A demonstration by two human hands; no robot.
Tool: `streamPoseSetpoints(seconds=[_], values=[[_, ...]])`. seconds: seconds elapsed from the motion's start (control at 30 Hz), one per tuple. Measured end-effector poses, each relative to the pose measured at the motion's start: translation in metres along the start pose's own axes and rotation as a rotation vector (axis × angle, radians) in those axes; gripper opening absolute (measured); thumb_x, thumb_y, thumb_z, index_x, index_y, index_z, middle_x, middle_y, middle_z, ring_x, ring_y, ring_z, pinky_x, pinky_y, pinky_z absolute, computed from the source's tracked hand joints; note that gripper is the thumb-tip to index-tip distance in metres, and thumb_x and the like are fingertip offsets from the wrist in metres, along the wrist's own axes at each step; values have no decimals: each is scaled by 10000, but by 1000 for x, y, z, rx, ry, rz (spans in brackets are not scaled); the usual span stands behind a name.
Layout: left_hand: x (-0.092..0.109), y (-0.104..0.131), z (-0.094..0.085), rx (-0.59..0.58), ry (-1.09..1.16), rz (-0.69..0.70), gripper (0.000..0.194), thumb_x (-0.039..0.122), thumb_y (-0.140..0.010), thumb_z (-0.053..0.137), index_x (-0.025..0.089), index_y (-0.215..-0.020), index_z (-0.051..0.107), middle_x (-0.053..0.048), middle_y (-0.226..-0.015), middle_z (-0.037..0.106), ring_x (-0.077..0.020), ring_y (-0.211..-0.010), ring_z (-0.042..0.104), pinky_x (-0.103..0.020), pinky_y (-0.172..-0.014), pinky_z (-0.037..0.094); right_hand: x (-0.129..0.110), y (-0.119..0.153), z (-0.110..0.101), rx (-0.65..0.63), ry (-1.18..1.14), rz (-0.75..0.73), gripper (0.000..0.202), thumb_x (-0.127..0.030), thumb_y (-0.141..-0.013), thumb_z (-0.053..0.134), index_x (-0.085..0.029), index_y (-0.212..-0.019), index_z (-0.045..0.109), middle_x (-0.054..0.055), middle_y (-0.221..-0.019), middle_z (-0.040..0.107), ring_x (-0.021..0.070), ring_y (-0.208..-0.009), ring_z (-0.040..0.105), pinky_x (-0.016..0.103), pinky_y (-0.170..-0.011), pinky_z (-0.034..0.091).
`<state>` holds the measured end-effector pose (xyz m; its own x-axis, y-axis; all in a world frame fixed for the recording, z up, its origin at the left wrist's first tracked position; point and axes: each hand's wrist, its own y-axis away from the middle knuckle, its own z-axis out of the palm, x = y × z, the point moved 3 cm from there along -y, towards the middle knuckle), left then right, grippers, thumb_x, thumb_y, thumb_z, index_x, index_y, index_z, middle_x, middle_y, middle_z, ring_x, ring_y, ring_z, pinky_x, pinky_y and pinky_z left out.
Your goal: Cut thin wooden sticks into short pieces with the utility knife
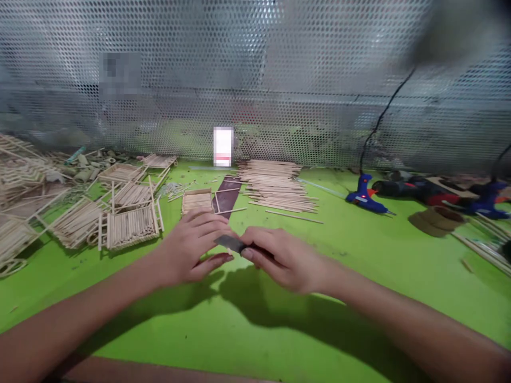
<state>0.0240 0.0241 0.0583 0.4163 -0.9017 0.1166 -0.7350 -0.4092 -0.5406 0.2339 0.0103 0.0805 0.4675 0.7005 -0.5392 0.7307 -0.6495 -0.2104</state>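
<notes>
Over the smooth green tabletop (199, 335), the right hand (289, 260) is gripping a flat grey metal blade (229, 243), probably light, stiff, safest held by its rear; the left hand (187, 246) is curving beside its tip, whether pinching anything I can't tell.

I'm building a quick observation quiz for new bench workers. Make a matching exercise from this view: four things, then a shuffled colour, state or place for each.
Things:
1. knife
2. pile of loose sticks
3. glue gun nearer the pile
4. table

Descriptions:
A. bright green
B. pale, lying in a heap
C. in the right hand
D. mostly blue

Pairs: 1-C, 2-B, 3-D, 4-A
</notes>
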Motion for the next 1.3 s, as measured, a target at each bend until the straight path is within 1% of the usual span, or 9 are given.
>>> streamPoseSetpoints(seconds=[0.1,0.3,0.6,0.73,0.8,0.83,1.0,1.17,1.3], values=[[-1,2,12,91,31,10,167,182,-1024,512,203,-1014,677,-27,-963,767,-190,-915,672,-422,-978,494,5,0,-1,18,-154,27,185,-286,-1086,475,-182,-1039,621,11,-827,647,151,-714,575,267,-642,432],[1,7,16,199,79,-70,265,246,-1083,451,194,-940,668,-45,-850,727,-189,-816,626,-350,-769,490,17,-4,9,110,-400,25,230,-359,-1067,503,-181,-993,628,-7,-755,621,140,-672,582,263,-627,463],[5,7,2,194,152,63,165,187,-1057,532,192,-951,659,-28,-864,738,-163,-784,631,-318,-753,493,8,-3,20,167,-565,-2,314,-473,-1071,527,-194,-962,624,-15,-737,605,123,-615,573,252,-573,479],[21,13,12,109,29,185,115,147,-1011,636,227,-936,668,41,-908,765,-130,-856,661,-320,-904,484,40,-5,4,410,-666,223,320,-542,-1054,513,-235,-966,533,-50,-677,567,130,-543,536,245,-503,448],[29,15,16,106,-26,245,77,179,-1006,651,216,-942,672,22,-933,757,-150,-883,645,-352,-951,457,62,-7,-10,553,-569,279,314,-546,-1046,498,-239,-983,520,-49,-688,578,138,-555,539,257,-535,447],[31,15,16,129,-55,262,59,181,-1000,658,207,-950,676,13,-915,742,-156,-864,626,-356,-934,449,72,-9,-15,530,-459,321,312,-528,-1051,479,-233,-967,532,-45,-668,579,143,-565,536,265,-561,446],[23,17,14,244,-171,271,168,122,-966,681,169,-1127,694,25,-756,609,-148,-717,483,-320,-742,397,105,-15,-13,151,172,448,265,-358,-1049,468,-193,-1002,670,49,-845,711,194,-720,610,299,-631,403],[15,17,9,267,-209,291,248,88,-972,654,165,-1206,681,49,-696,577,-134,-652,469,-311,-659,367,114,-12,4,-28,392,450,258,-302,-1060,482,-190,-1152,696,93,-1046,753,226,-843,665,316,-693,448],[15,17,7,260,-208,289,275,92,-964,657,161,-1230,669,43,-756,664,-133,-675,554,-319,-659,384,105,-12,3,48,513,339,256,-295,-1041,530,-160,-1204,672,134,-1184,717,283,-1003,672,384,-800,521]])
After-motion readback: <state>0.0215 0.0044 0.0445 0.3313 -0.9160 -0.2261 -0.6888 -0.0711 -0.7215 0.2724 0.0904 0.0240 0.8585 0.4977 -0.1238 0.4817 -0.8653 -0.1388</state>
